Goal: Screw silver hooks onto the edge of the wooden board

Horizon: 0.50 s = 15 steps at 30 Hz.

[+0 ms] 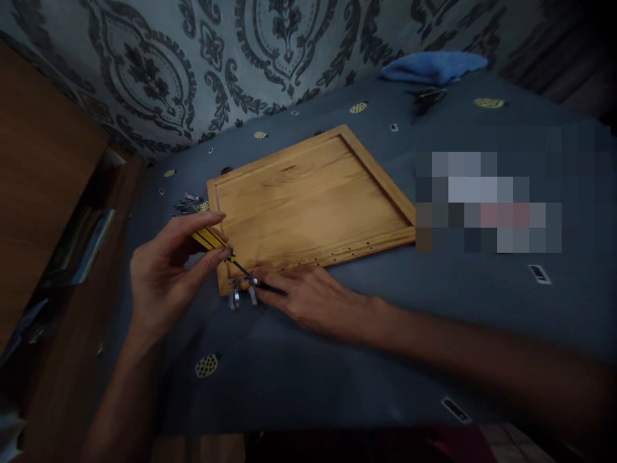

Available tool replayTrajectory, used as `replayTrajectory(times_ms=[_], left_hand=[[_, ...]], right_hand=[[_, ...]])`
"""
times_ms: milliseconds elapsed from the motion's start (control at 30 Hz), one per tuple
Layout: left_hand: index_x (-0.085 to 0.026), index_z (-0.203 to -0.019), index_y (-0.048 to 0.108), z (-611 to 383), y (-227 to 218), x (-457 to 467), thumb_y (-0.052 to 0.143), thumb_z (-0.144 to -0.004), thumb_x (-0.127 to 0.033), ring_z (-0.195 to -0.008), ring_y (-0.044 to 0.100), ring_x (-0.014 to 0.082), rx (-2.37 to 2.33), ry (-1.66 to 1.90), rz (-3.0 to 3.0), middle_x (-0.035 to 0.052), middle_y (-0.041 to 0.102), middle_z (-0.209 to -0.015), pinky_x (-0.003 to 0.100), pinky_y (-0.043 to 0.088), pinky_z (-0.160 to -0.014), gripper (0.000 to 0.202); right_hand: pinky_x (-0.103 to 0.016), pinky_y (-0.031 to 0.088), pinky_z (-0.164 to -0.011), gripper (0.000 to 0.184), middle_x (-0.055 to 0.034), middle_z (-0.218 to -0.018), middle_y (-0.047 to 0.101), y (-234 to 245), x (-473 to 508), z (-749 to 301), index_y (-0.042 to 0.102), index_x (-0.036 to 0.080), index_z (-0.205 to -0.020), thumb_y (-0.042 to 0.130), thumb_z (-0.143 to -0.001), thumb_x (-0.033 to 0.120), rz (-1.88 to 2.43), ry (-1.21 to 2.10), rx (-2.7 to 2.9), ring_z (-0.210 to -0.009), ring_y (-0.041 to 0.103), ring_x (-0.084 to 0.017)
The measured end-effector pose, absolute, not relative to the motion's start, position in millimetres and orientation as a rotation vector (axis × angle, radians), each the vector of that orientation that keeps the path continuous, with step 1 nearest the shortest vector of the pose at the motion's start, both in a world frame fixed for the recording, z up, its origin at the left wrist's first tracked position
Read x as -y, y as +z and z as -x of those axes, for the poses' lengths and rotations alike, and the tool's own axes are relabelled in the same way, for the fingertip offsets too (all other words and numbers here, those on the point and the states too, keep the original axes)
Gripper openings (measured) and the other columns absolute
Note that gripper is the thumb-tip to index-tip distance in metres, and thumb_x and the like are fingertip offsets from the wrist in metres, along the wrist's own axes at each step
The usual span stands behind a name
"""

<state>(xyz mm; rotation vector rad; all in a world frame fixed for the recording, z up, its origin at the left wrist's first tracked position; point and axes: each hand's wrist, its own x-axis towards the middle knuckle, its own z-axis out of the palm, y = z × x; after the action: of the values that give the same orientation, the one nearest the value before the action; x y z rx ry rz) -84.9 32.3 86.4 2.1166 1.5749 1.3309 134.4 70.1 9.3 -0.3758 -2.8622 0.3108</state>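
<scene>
A wooden panel [313,193] with a raised frame lies flat on a dark blue patterned sheet [337,360]. My left hand [168,270] is closed round a yellow-and-black screwdriver [209,239], whose tip points down at a small metal hinge [243,289] at the panel's near left corner. My right hand [308,299] rests on the sheet, its fingertips pinching the hinge against the panel's edge. A row of small holes runs along the panel's near rail.
A pile of small metal hardware [189,204] lies by the panel's left corner. A blue cloth [434,66] and a dark tool [427,98] sit at the far right. A wooden shelf unit [53,212] stands to the left. Patterned wallpaper rises behind.
</scene>
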Motion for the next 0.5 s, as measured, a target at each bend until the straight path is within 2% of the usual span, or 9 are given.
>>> replayTrajectory(times_ms=[233,400,500], left_hand=[[-0.031,-0.115,0.079,87,88,-32,0.086,-0.083,-0.024,-0.086,0.077,0.0174,-1.528,1.338,-2.053,0.0005,0.079,-0.104,0.027,0.068,-0.074,0.033],[-0.029,-0.114,0.076,92,102,-26,0.088,-0.08,-0.025,-0.083,0.075,0.0167,-1.754,1.84,-1.876,-0.0026,0.073,-0.095,0.035,0.066,-0.082,0.036],[-0.027,-0.104,0.075,97,103,-25,0.089,-0.079,-0.025,-0.081,0.072,0.0141,-1.792,1.889,-1.73,-0.0032,0.071,-0.09,0.032,0.065,-0.08,0.029]], right_hand=[[-0.038,0.059,-0.071,0.048,-0.0158,-0.149,0.059,8,-71,-135,0.058,0.017,-0.142,0.055,-0.096,0.003,0.376,0.307,2.853,-0.09,0.072,-0.023],[-0.04,0.06,-0.071,0.049,-0.0174,-0.15,0.058,9,-72,-136,0.057,0.015,-0.141,0.051,-0.095,0.001,0.343,0.326,2.908,-0.095,0.072,-0.025],[-0.04,0.06,-0.071,0.048,-0.0182,-0.155,0.053,10,-72,-135,0.058,0.015,-0.139,0.05,-0.095,0.0,0.353,0.332,2.917,-0.095,0.071,-0.024]])
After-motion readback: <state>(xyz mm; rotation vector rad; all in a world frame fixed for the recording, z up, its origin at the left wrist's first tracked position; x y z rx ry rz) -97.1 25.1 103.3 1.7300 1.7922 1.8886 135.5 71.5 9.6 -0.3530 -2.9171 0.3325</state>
